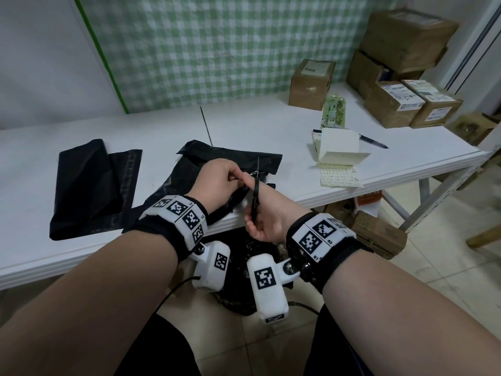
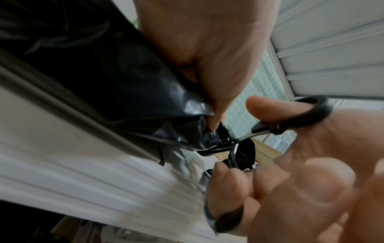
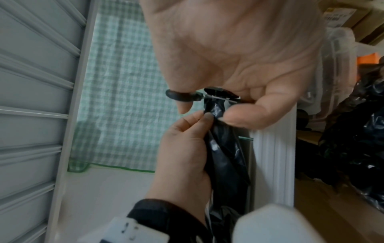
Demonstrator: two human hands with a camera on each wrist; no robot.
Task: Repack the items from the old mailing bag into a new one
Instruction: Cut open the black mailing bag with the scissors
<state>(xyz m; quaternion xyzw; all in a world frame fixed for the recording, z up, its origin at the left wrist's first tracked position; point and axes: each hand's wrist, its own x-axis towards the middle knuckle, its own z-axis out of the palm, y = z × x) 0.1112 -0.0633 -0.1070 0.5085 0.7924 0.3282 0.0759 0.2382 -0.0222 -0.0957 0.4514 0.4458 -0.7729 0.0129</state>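
A crumpled black mailing bag (image 1: pixel 217 161) lies at the white table's (image 1: pixel 162 126) front edge. My left hand (image 1: pixel 237 179) pinches a bunched corner of the bag (image 3: pixel 224 156) and lifts it off the table. Black-handled scissors (image 1: pixel 255 199) are in my right hand (image 1: pixel 254 222), thumb through one ring (image 2: pixel 311 111). Their blades meet the pinched corner right beside my left fingertips (image 3: pixel 204 115). In the left wrist view the bag's twisted tip (image 2: pixel 209 139) sits at the blades. A second black mailing bag (image 1: pixel 89 185) lies flat and folded at the left of the table.
Cardboard boxes (image 1: pixel 401 77) are stacked at the back right, with one smaller box (image 1: pixel 311 82) nearer the middle. A cream notepad (image 1: pixel 339 150), a pen (image 1: pixel 374 141) and a green packet (image 1: pixel 334 111) lie right of the bag. A black bin bag (image 1: pixel 244 267) hangs below the table edge.
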